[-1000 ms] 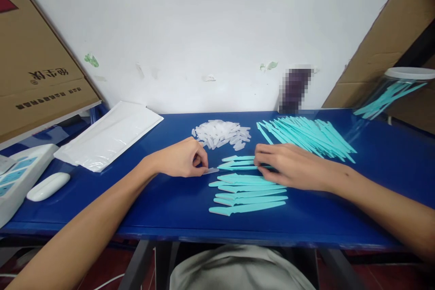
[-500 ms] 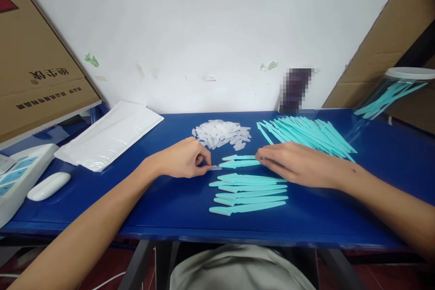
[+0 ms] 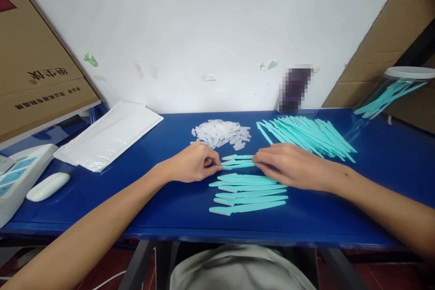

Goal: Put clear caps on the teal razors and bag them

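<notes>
Several teal razors [image 3: 249, 208] are laid, apparently done, toward the tabletop's [image 3: 163, 217] front edge, one held razor [image 3: 227, 167] is pinched behind them by left hand [image 3: 195, 161] and right hand [image 3: 292, 163], and heaped razors [image 3: 309, 136] and white pieces [image 3: 220, 132] are left near the back edge.

The left forearm [image 3: 112, 217] and right forearm [image 3: 380, 208] are bare as far as they show, slim and tapering toward the wrists. A small dark spot [image 3: 346, 174] marks the right one, near the wrist. The left grip [image 3: 197, 163] and right grip [image 3: 288, 165] are bare hands with slender fingers. At the near edge, in the middle, shows a pale grey garment [image 3: 234, 272], plain, with a rounded outline and soft, darker folds.
</notes>
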